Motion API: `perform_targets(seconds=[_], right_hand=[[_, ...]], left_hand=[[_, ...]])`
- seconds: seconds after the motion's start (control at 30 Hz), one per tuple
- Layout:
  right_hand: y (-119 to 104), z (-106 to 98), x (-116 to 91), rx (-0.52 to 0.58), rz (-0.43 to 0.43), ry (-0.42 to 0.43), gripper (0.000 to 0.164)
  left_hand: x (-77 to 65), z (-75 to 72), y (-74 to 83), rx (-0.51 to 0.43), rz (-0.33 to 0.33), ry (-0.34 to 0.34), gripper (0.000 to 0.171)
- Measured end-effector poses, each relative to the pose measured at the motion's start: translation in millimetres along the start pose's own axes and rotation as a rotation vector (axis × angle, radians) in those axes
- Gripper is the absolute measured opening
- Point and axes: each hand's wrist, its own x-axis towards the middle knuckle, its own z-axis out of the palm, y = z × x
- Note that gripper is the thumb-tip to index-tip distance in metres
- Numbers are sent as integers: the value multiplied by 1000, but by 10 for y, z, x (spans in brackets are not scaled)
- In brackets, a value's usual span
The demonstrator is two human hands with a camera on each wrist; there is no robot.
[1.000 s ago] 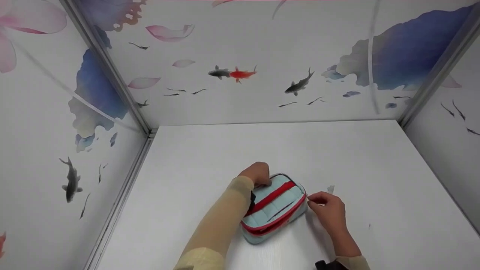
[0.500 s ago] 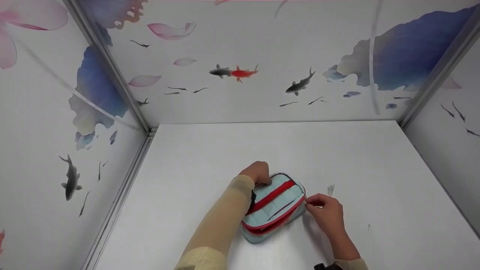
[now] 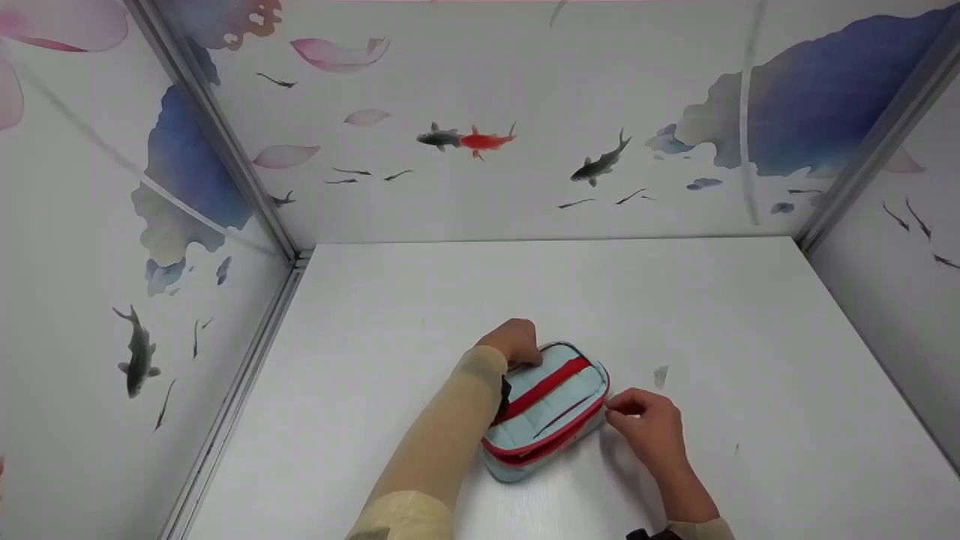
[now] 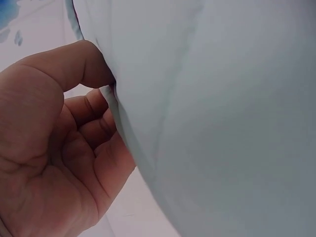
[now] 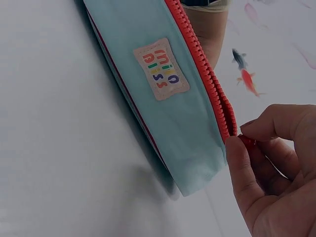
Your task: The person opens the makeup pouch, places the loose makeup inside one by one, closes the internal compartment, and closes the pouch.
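Note:
A light blue pencil case (image 3: 551, 411) lies on the white table, with a red strap (image 3: 546, 390) across its top. Its red zipper (image 5: 205, 74) is partly open along the near side. My left hand (image 3: 516, 341) pinches the case's far-left edge; in the left wrist view its thumb and fingers (image 4: 94, 66) press the fabric from both sides. At the right end, my right hand (image 3: 654, 424) pinches the red zipper pull (image 5: 247, 141) between thumb and index finger. A patch with colourful letters (image 5: 162, 69) shows on the side. The inside of the case is hidden.
The white table (image 3: 420, 292) is bounded by white panels printed with fish and petals, with a metal frame post (image 3: 217, 135) at the left corner. A small greyish mark (image 3: 660, 376) lies on the table beyond the right hand.
My right hand has moved slightly left and nearer along the zipper edge. The left hand keeps its grip on the case. The head view has tilted a little downward.

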Motion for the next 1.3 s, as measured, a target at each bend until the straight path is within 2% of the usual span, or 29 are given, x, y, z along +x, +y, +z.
perform_targets(seconds=[0.3,0.63,0.87,1.3], right_hand=[[-31,28,-22,0,17,-32,8],[-40,40,-80,-17,8,-28,9],[-50,52,-118,-7,-45,-3,10],[-32,60,-190,-8,-62,-2,12]], left_hand=[[11,20,-62,-14,-24,-3,36],[43,26,-64,-11,-22,-7,40],[65,34,-42,10,-19,-1,43],[84,39,-15,-6,-30,-1,41]])
